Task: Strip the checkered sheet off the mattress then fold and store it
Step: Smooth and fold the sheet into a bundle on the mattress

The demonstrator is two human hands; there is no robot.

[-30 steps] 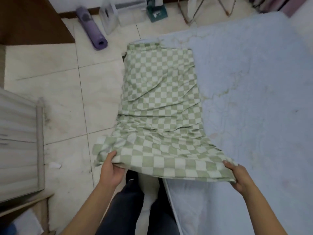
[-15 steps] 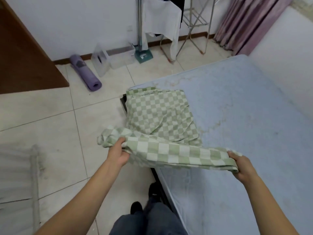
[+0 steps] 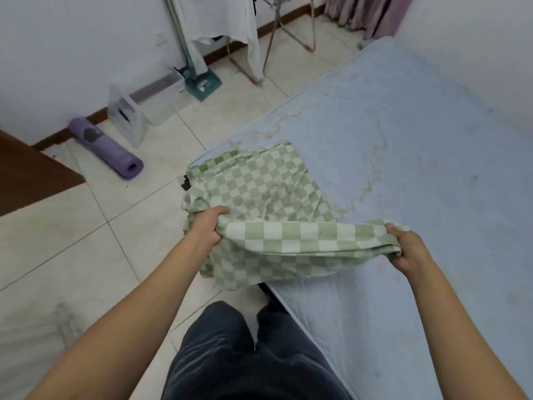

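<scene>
Your left hand (image 3: 206,226) and right hand (image 3: 408,249) pinch the checkered sheet (image 3: 265,197), fingers curled, over the mattress (image 3: 418,140) corner. Uneven pulling could misalign the fold.

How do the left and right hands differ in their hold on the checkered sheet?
The left hand grips bunched fabric at the mattress edge; the right hand pinches flatter layers over the mattress. The left hand sits farther from the body than the right hand. Both lift one fold of the checkered sheet.
</scene>
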